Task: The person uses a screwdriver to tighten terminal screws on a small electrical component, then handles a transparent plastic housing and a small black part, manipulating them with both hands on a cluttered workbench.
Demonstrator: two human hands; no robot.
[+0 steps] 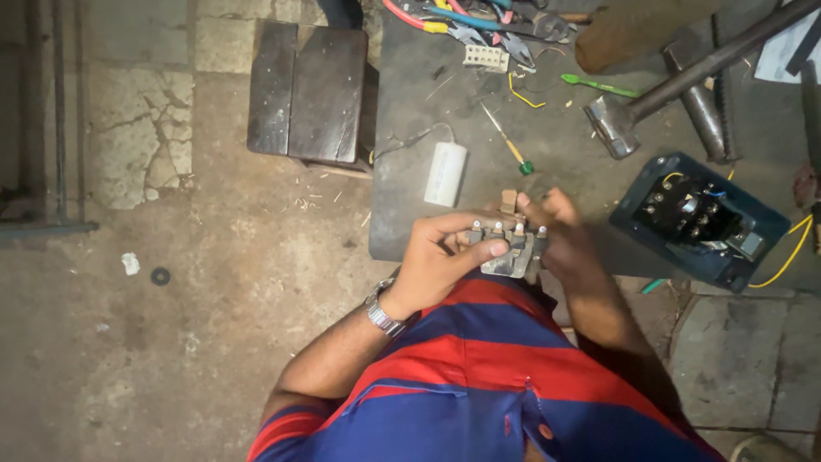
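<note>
My left hand [440, 257] and my right hand [560, 235] both grip a small grey terminal block [510, 248] with several screw posts on top. I hold it just above the near edge of the dark workbench [410, 111], in front of my red and blue striped shirt. A metal watch is on my left wrist. On the bench just beyond my hands lie a white cylindrical capacitor [446, 174] with a wire and a thin screwdriver [506, 141] with a green tip.
A blue switch box [697, 218] with exposed contacts and yellow wire sits at the right. A hammer [650, 103], pliers [466, 26], a white connector strip [486, 56] and a green tool lie farther back. A dark wooden stool [308, 90] stands left on the cracked floor.
</note>
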